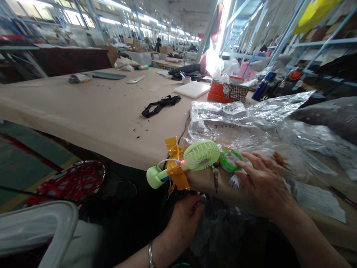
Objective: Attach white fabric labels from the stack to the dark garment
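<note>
My left hand (184, 216), with a bangle at the wrist, is below the table's front edge. Its fingers are curled together, and whatever they pinch is too small and dark to make out. Over the table edge reaches my right hand (263, 182), fingers stretched out and apart, the fingertips beside or touching a green round dish (231, 160) with pale contents. A light green handheld fan (201, 154) is fixed to the edge with orange tape (177, 169). Between fan and dish lies a small pointed tool (215, 176) with a brownish shaft.
Clear plastic bags (223, 119) cover the table's right side, near a paper sheet (319, 199). Black fabric strips (160, 106) and a white board (192, 89) lie farther back. A white bin (61, 223) and a basket of red strips (72, 182) stand lower left.
</note>
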The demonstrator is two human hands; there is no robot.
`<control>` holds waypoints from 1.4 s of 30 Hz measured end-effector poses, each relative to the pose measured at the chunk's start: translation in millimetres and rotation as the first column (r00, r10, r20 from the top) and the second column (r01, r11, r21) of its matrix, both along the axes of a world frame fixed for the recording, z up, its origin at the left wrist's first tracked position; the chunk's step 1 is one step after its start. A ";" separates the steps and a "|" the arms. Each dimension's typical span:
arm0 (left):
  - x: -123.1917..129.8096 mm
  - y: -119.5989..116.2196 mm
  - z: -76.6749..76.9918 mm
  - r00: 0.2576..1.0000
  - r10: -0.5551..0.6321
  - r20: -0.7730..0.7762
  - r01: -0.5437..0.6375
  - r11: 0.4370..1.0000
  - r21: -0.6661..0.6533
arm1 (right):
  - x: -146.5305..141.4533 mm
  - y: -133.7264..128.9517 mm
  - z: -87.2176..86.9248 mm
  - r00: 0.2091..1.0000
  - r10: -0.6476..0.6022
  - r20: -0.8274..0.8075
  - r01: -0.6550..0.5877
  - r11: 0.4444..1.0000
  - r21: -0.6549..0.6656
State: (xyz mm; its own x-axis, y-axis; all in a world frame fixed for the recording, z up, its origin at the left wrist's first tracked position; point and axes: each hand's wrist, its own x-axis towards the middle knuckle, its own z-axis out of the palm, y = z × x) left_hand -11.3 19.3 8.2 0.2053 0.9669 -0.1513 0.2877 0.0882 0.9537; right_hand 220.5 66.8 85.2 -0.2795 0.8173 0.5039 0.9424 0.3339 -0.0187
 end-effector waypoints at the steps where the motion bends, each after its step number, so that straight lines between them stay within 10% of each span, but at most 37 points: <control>1: 0.3 -1.3 0.4 1.000 -0.003 -0.002 0.003 1.000 -0.008 | 0.5 0.9 -1.9 1.000 0.007 -0.009 -0.007 1.000 -0.008; 7: 5.7 -5.9 1.8 1.000 -0.024 0.010 0.025 0.998 -0.056 | 11.5 -26.7 -15.2 0.925 0.151 -0.348 -0.097 0.981 0.168; 15: 18.3 -14.6 0.9 0.994 -0.079 0.076 0.089 0.986 -0.140 | -1.9 -60.3 -59.3 1.000 0.018 -0.003 -0.017 0.989 0.149; 22: 35.1 -18.3 9.3 0.967 -0.067 0.246 0.135 0.953 -0.272 | 5.0 -60.1 -48.6 0.987 0.096 -0.126 -0.068 0.976 0.206; 29: 69.3 -13.2 32.0 0.597 0.214 0.773 0.455 0.704 -0.546 | 1.3 -96.3 -51.7 0.934 0.297 -0.201 -0.266 0.949 0.167; 42: 93.5 -10.1 36.1 0.591 0.280 0.757 0.337 0.766 -0.547 | 6.2 -98.2 -55.2 0.908 0.358 -0.216 -0.333 0.932 0.145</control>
